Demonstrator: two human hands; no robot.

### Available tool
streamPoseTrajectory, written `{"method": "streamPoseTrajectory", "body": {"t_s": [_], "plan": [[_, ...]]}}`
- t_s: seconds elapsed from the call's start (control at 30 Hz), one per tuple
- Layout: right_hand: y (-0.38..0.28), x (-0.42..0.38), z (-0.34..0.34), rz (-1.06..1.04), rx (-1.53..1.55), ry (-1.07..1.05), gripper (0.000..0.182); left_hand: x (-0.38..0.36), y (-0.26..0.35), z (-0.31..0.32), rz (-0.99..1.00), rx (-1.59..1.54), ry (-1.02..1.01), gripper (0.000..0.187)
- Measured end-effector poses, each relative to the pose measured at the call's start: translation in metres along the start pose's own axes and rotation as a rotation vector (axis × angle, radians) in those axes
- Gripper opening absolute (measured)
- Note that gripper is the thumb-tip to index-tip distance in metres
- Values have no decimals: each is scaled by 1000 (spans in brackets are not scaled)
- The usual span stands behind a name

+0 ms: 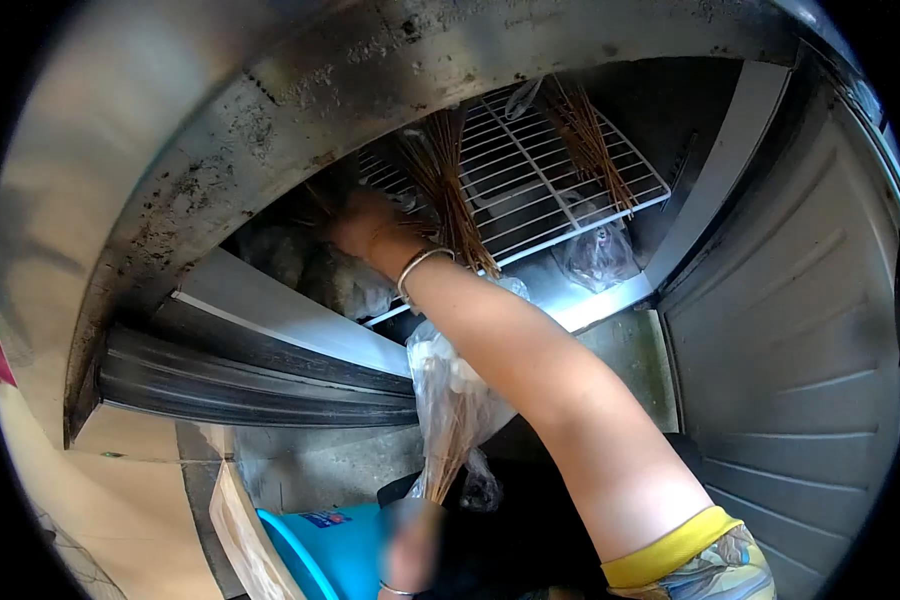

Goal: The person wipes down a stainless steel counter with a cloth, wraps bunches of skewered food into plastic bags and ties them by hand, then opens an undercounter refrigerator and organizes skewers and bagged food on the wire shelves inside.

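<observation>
My right hand (368, 232), with a bangle at the wrist, reaches into an open refrigerator cabinet at the left of its wire shelf. Its fingers are dark and blurred among thin sticks and bagged items (355, 285), so their grip does not show. Beside it a bundle of skewers (457, 190) lies on the wire shelf (530, 170). Low in the view, my left hand (410, 548), blurred, is closed around the stick ends of a bundle of bagged skewers (453, 430). Clear plastic (430, 375) covers their upper part.
Another skewer bundle (585, 140) lies at the shelf's right, above a clear plastic bag (602, 255). An open door (790, 300) stands on the right, and a dark door gasket (250, 375) on the left. A blue bucket (325, 545) stands below, beside cardboard (135, 500).
</observation>
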State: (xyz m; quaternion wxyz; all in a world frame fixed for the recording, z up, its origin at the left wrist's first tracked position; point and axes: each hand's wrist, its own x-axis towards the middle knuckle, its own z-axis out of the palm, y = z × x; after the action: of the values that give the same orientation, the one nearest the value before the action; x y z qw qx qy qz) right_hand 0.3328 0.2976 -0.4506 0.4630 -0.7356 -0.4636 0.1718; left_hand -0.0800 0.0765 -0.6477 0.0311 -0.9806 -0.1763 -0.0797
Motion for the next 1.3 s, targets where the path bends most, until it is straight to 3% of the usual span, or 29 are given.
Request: {"method": "streamPoseTrajectory", "body": {"t_s": [0.1, 0.13, 0.17, 0.2, 0.23, 0.3, 0.4, 0.5, 0.63, 0.9, 1.1, 1.2, 1.3], "plan": [[-15, -25, -9, -244, 27, 251, 43, -13, -2, 18, -88, -106, 60, 23], [-15, -36, -29, -77, 320, 18, 44, -1, 3, 5, -89, -109, 62, 23], [-15, -47, -49, 95, 610, -218, 45, 21, 12, -22, -326, -400, 30, 26], [-15, -58, -70, 161, 528, -189, 45, 34, 16, -39, -564, -690, -4, 31], [-11, -67, -86, 225, 446, -161, 44, 34, 16, -42, -567, -691, -3, 31], [19, -76, -94, 34, 675, 17, 41, 34, 18, -43, -570, -694, 4, 30], [60, -74, -110, 44, 866, -21, 33, 37, 18, -49, -536, -698, 12, 30], [67, -85, -126, 94, 779, 130, 29, 38, 16, -50, -520, -677, -5, 30], [85, -112, -140, 164, 611, 136, 34, 35, 12, -51, -518, -655, -43, 31], [88, -118, -137, 35, 459, 232, 36, 46, 16, -59, -525, -698, -69, 32], [67, -48, -137, -20, 528, 186, 41, 40, 20, -57, -510, -672, 12, 31], [86, 10, -129, -111, 513, 326, 56, 39, 22, -58, -520, -658, 8, 30], [122, 50, -120, -193, 25, 333, 69, 38, 26, -63, -542, -665, -66, 30]]}}
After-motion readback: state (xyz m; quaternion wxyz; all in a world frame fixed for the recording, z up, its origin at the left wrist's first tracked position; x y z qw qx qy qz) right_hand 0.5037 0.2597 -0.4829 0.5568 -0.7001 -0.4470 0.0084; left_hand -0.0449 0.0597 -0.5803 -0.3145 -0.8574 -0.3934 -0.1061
